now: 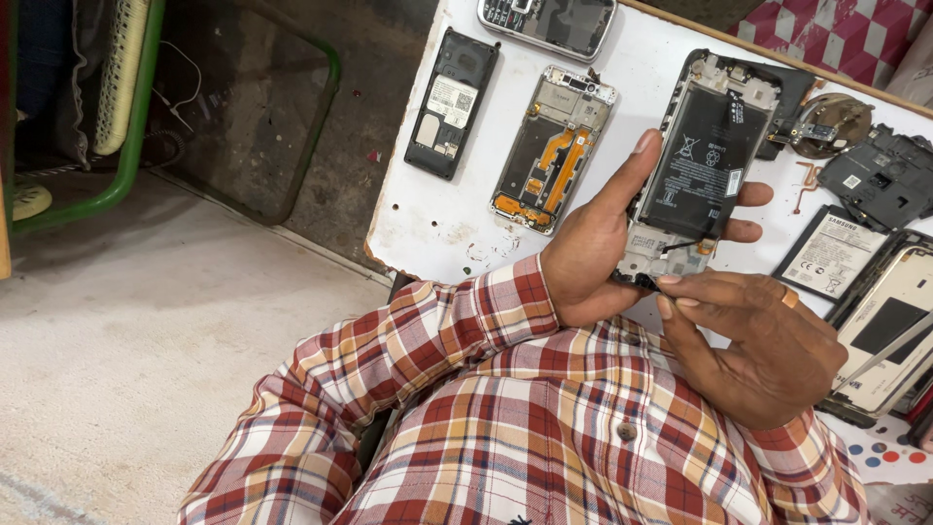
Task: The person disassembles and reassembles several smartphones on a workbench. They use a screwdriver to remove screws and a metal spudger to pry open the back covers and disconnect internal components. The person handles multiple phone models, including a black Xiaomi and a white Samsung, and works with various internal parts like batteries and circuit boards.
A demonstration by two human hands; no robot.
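A: Holding an opened phone [702, 160] above the white table [428, 219], back cover off, black battery showing. The left hand [593, 258] cradles it from beneath: thumb laid up along the phone's left edge, fingertips [753, 194] wrapping out past its right edge. Fingers closed on the phone.

B: And the right hand [768, 350]?

A: It sits at the phone's lower end, thumb and forefinger pinched together, touching the bottom board where a small dark part sits. A ring shows on one finger. What the pinch holds is too small to make out.

B: Surface and room?

A: The table is white, stained and worn. Near its far-left corner lies a black phone back [451, 102]; just beside that, a bare phone frame [554, 148] with orange flex cable. A keypad phone [549, 19] touches the far edge. Toward the right edge: a loose battery [831, 255], a dark cover piece [884, 175], another opened handset [889, 326]. Left of the table is a concrete floor [146, 331] and a green metal frame [131, 146]. Plaid shirt sleeve [408, 340] in the foreground.

B: Orientation?

A: The long axis runs from the near edge toward the far edge, tilted slightly right. Camera end points away from the person, connector end toward the chest, open back facing up.
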